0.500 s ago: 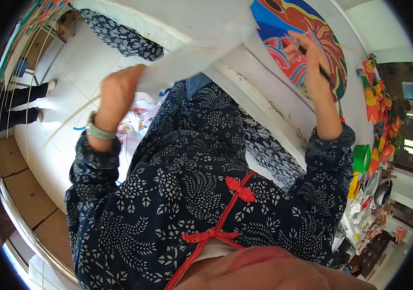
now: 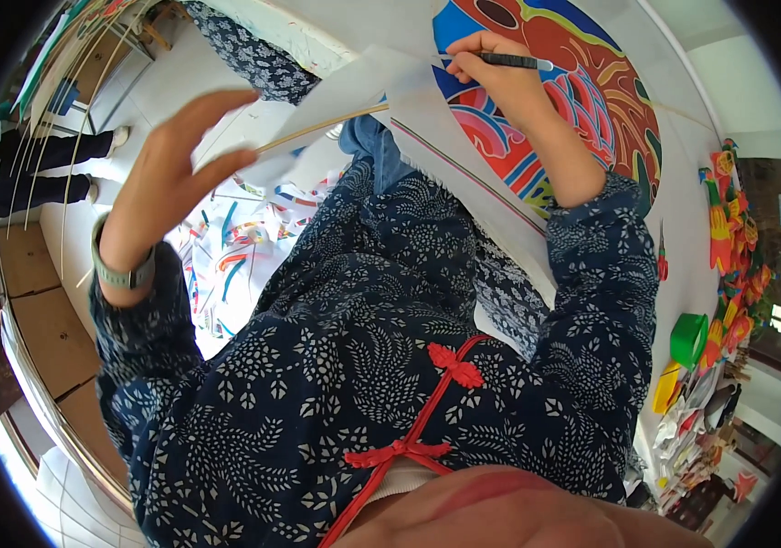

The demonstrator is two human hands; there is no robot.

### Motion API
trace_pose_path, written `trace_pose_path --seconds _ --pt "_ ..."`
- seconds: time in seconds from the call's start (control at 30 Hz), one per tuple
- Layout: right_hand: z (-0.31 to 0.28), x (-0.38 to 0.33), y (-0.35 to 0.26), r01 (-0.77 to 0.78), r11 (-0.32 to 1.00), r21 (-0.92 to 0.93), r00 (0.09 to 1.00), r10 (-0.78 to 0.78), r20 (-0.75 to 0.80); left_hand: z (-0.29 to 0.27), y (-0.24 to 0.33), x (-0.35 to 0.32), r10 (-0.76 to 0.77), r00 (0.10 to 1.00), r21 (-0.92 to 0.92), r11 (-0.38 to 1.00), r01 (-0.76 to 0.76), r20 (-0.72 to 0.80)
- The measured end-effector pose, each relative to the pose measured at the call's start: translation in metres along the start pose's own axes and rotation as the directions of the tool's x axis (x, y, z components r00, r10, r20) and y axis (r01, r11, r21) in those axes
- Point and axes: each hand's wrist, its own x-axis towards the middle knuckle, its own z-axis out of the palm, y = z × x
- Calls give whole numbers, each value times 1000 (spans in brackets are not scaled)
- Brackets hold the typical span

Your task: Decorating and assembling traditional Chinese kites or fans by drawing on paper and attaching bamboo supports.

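Observation:
My left hand [image 2: 158, 169] is raised at the left, slightly blurred. Its fingers and thumb are spread apart. The thumb tip comes close to the end of a thin bamboo strip [image 2: 325, 121]; whether they touch I cannot tell. Around the strip is a translucent white sheet [image 2: 340, 87], partly over the table. My right hand [image 2: 505, 82] pinches a black pen [image 2: 511, 61], its tip end pointing left at the sheet's upper right side. Beneath that hand and forearm lies a round painted panel [image 2: 614, 82] in red, blue and brown, partly hidden by them.
White paper scraps with coloured strips [image 2: 240, 247] lie on the floor at the left. Cardboard boxes [image 2: 52, 329] stand at the lower left, long thin strips [image 2: 66, 183] above. A green tape roll [image 2: 688, 340] and scissors [image 2: 662, 256] are at right. Another person's legs [image 2: 48, 169] show far left.
My left hand has moved left and down, its fingers now spread apart from the sheet. My right hand has moved left with the pen, toward the sheet. The bamboo strip shows more plainly.

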Motion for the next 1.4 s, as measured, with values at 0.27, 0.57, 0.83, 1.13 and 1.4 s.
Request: trace_pose_path --seconds 0.27,0.57,0.83,1.13,1.4 --pt "5 -3 5 35 999 -4 999 -35 -9 99 -36 148 374 927 164 916 -366 -22" --pt "7 2 14 7 997 -74 999 -10 -43 142 -45 184 241 970 306 922 -235 18" --pt "15 2 10 53 992 -118 998 -57 -31 131 -48 174 354 928 -11 934 -358 -116" --pt "14 3 12 79 989 -124 997 -79 -2 136 -58 171 380 901 -76 912 -403 -210" --pt "9 -4 6 76 982 -174 997 -70 39 134 -59 172 386 911 -112 908 -403 -147"
